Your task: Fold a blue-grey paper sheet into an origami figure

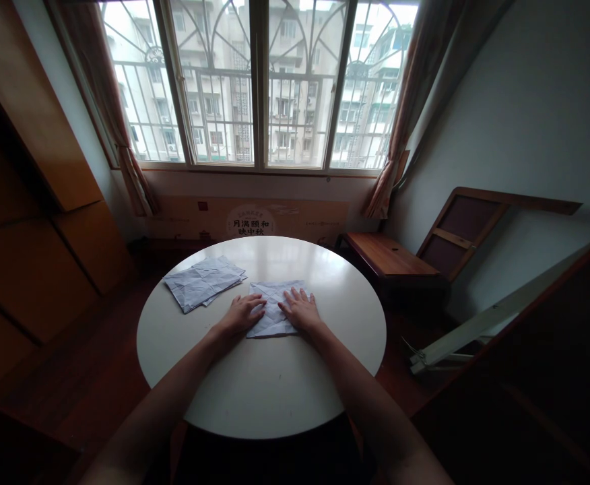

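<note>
A: How do the two hands bear on the material?

B: The left hand (pixel 247 312) and the right hand (pixel 301 310) lie palm-down, fingers spread and unclenched, on a creased, bluish-white, four-sided paper sheet (pixel 273 321). Neither pinches it; each rests on its own side, with a narrow gap between them. The sheet lies near the middle of the round, glossy white table (pixel 269 391), the landmark for what follows.

A: Why this posture and this layout?

B: Judged from the spread, the hands hold the creased paper flat against the hard tabletop, one steadying each side. A loose pile of similar creased sheets (pixel 201 283) lies on the table's left part, apart from the first, presumably within reach yet out of the hands' way.

A: What surrounds the table?

B: Beyond its far edge stands a long, tan, printed cardboard panel (pixel 300 215); above that, a barred, multi-paned window (pixel 217 114). Right of the table's far side is a low, brown wooden bench (pixel 390 256).

A: What escapes the view?

B: The palms cover part of the paper, so pressure cannot be told, nor whether the sheet is single or layered. The pile's sheets overlap; their number is unclear. The table hides the panel's lower part, shadow fills the space below its near edge, and the bare forearms (pixel 191 370) are cut off by the frame.
</note>
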The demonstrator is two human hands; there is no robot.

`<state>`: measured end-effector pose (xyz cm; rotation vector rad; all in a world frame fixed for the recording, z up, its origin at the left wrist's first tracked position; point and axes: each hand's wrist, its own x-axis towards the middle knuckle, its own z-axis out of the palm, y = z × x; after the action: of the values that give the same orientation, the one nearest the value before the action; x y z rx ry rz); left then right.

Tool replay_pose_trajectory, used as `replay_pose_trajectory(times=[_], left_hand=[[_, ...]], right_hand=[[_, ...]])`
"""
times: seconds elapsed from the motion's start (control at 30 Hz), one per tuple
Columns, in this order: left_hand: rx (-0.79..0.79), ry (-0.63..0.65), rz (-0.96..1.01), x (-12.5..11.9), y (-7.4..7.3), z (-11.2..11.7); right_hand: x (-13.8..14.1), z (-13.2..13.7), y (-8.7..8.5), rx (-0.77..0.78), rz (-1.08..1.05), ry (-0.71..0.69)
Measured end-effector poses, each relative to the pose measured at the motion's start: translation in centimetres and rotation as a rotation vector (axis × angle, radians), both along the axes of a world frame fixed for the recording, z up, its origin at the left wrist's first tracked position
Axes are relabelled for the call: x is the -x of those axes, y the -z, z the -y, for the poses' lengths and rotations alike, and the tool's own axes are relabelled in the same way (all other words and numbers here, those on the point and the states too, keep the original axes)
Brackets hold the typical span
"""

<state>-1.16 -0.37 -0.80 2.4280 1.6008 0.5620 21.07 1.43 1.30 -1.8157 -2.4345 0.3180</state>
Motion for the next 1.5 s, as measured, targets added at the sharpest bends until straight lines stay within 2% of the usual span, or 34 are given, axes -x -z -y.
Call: replay_pose_trajectory(times=[0.2,0.33,0.4,0.5,0.6,0.7,1.1,1.37,1.5], left_hand=[[0.008,-0.007,0.008,-0.1,-0.3,0.2],[0.008,-0.008,0.005,-0.1,-0.4,0.2],[0.006,-0.003,0.005,-0.1,-0.3,0.2],[-0.003,0.002,0.012,0.1,-0.2,0.1],[-0.012,0.008,0.018,0.2,0.0,0.0],[-0.011,0.007,0.022,0.2,0.1,-0.1],[0.016,0.001,0.022,-0.1,-0.5,0.3],[0.018,0.015,0.026,0.1,0.0,0.0],[0.014,0.014,0.023,0.2,0.1,0.0]], right_hand=[[-0.7,-0.8,0.2,0.034,0.008,0.19],[-1.0,-0.9,0.4,-0.035,-0.034,0.217],[-0.9,-0.8,0.5,-0.133,-0.064,0.172],[-0.5,-0.6,0.6,-0.233,-0.12,-0.001],[0.1,-0.3,0.8,-0.199,-0.153,-0.186],[0.5,-0.1,0.9,-0.15,-0.145,-0.244],[-0.9,-1.1,0.7,-0.045,-0.054,0.095],[-1.2,-1.4,1.0,-0.044,-0.05,0.099],[-1.1,-1.1,1.0,-0.12,-0.079,0.09]])
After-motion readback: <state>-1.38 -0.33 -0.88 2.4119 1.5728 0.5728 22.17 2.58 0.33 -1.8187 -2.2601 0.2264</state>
